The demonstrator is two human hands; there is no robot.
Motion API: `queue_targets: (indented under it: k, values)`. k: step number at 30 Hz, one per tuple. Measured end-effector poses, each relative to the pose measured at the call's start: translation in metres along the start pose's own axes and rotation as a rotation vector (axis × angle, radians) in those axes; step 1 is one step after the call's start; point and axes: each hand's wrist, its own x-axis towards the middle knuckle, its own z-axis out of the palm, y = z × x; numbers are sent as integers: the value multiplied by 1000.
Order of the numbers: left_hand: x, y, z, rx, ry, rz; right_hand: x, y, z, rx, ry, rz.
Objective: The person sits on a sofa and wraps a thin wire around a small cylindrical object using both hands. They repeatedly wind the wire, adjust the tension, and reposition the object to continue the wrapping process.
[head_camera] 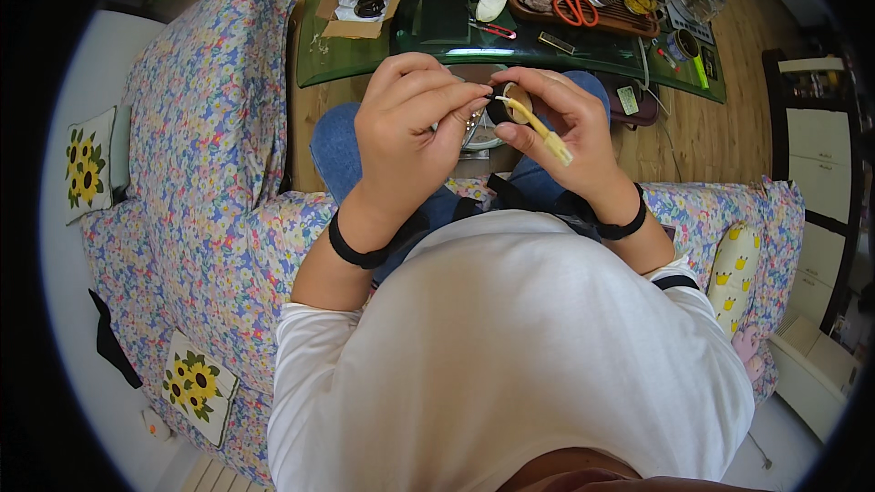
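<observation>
Above my lap, my left hand (417,106) pinches the dark end of a thin cable between thumb and fingertips. My right hand (571,119) curls around a roll of black tape (504,111), its pale core facing sideways. From the pinched end, a short white wire leads into the yellow sleeve of the cable (526,113). A clear, pale plastic connector (558,149) forms its lower end, lying over my right thumb and palm. Whether tape is wound on the pinched end is too small to tell.
A green glass table (424,51) stands ahead, bearing an open cardboard box (352,31), a red-handled cutter (495,30), orange-handled scissors (575,10) and a wooden tea tray (615,24) with glassware. A floral-covered sofa (205,96) extends left and behind me.
</observation>
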Motion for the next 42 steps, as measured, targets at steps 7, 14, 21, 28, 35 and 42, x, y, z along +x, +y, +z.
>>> queue_targets:
  k: [7, 14, 21, 28, 35, 42]
  values:
    - [-7, -1, 10, -22, 48, -236, -4, 6, 5, 169, -8, 39]
    - [-7, -17, -1, -847, -226, -946, -13, 7, 12, 486, 25, 188]
    - [-4, -9, -8, -992, -389, -967, -12, 7, 4, 494, 22, 98]
    - [-2, 9, -6, -727, -286, -726, -12, -4, -1, 444, 21, 130]
    - [-7, 11, -2, -529, -186, -561, -15, -6, 5, 456, 88, 101]
    - [-7, -4, -4, -1089, -253, -860, -13, -5, 6, 685, 153, 165]
